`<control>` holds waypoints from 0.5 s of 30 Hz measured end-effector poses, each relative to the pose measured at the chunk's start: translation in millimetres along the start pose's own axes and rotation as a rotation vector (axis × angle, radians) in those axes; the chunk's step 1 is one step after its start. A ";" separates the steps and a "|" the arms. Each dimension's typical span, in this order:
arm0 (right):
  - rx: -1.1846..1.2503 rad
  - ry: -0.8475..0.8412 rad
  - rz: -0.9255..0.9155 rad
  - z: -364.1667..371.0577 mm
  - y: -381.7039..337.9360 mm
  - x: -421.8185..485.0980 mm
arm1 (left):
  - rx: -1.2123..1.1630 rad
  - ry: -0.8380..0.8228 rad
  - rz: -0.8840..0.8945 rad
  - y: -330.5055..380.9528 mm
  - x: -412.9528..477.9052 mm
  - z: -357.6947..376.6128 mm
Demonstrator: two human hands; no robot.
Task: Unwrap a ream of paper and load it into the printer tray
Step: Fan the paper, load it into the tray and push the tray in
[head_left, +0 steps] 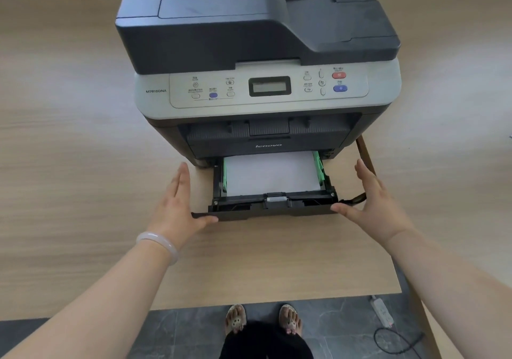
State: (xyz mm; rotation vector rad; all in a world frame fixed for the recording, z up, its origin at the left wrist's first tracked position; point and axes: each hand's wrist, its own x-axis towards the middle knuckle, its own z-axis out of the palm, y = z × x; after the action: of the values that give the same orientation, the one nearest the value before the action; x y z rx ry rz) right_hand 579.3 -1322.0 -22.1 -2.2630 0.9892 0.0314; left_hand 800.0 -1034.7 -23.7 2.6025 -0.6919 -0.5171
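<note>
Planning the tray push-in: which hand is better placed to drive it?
Neither clearly. The left hand and right hand each have a thumb on the front corners of the tray, paper loaded. Probably push with both, evenly.

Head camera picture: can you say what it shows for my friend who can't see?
Two open hands, left hand and right hand, touch the front corners of a half-open printer tray holding white paper. The printer sits on a wooden table.
</note>
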 end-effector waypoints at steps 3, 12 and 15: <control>0.062 0.021 0.003 2.2 0.7 14.7 | -0.008 0.052 -0.030 -0.7 13.3 0.4; 0.285 0.126 -0.014 3.9 -8.4 64.7 | -0.194 0.225 -0.139 7.4 49.3 6.6; 0.353 0.181 0.004 6.6 -12.1 76.6 | -0.307 0.305 -0.179 13.4 56.7 11.6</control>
State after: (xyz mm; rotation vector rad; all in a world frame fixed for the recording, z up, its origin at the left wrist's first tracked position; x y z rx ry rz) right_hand 643.5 -1361.7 -41.1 -1.9632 1.0029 -0.3268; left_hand 835.6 -1078.8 -41.4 2.3883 -0.2581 -0.2435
